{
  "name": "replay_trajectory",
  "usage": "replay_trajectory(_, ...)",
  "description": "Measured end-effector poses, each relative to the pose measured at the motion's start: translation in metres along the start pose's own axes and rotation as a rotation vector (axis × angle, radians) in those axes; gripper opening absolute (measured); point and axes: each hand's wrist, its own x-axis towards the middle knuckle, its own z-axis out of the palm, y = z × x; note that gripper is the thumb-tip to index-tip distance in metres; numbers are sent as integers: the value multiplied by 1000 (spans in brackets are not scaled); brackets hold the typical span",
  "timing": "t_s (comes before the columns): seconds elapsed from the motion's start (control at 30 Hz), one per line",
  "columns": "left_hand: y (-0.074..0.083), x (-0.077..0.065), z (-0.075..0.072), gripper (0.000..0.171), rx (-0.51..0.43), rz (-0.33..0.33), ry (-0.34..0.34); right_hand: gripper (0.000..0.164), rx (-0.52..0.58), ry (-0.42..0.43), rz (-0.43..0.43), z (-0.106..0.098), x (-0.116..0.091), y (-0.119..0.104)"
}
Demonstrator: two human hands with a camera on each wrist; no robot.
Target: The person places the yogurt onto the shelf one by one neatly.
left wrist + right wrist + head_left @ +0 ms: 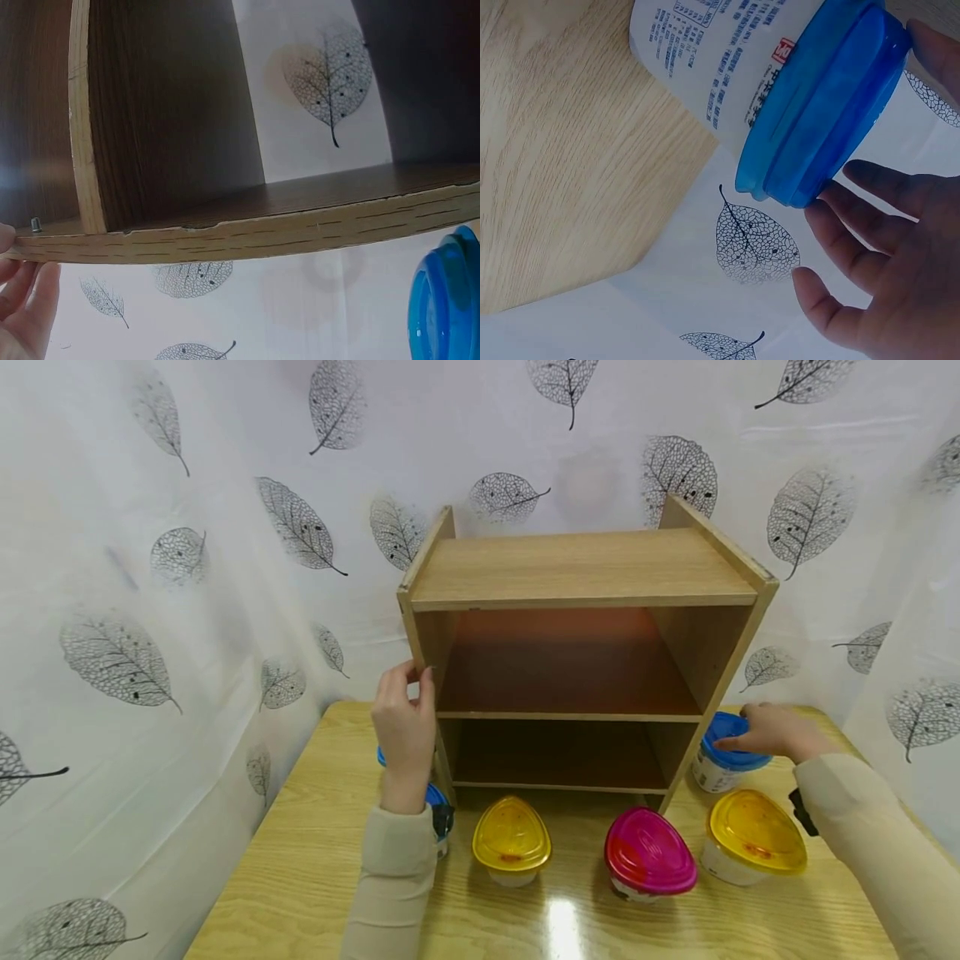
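Note:
A small wooden shelf unit (585, 568) stands in the middle of the table. My left hand (405, 714) pinches the front edge of its left side panel (225, 238), thumb on one face and fingers on the other. At the unit's right, my right hand (776, 731) spans the blue lid of a white printed tub (712, 774). In the right wrist view the thumb and some fingertips (817, 217) meet opposite sides of the lid (832, 105), while other fingers stand off it. This tub stands upright on the table.
In front of the unit are a yellow-lidded tub (512, 835) and a pink-lidded one (648, 852); another yellow-lidded tub (757, 831) stands at the right. Blue lids (435, 796) are partly hidden behind my left arm. A leaf-patterned sheet (225, 610) hangs behind the table (300, 860).

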Motion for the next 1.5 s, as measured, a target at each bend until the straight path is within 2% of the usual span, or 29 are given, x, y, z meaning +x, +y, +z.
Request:
replay_trajectory(0.43,0,0,-1,16,9,7,5,80,37,-3,4,3,4,5)
replay_trajectory(0.7,1,0,-2,17,3,1,4,80,-4,30,1,1,-2,4)
replay_trajectory(0.93,1,-1,-1,17,-3,-15,-7,58,-15,24,66,5,-6,5)
replay_trajectory(1.2,1,-1,-1,16,3,-10,1,55,21,22,62,5,-7,2)
replay_trajectory(1.3,1,0,-1,16,4,-6,1,58,38,18,47,5,-5,2)
replay_trajectory(1.5,0,1,-1,17,11,2,3,85,33,11,12,0,-2,1)
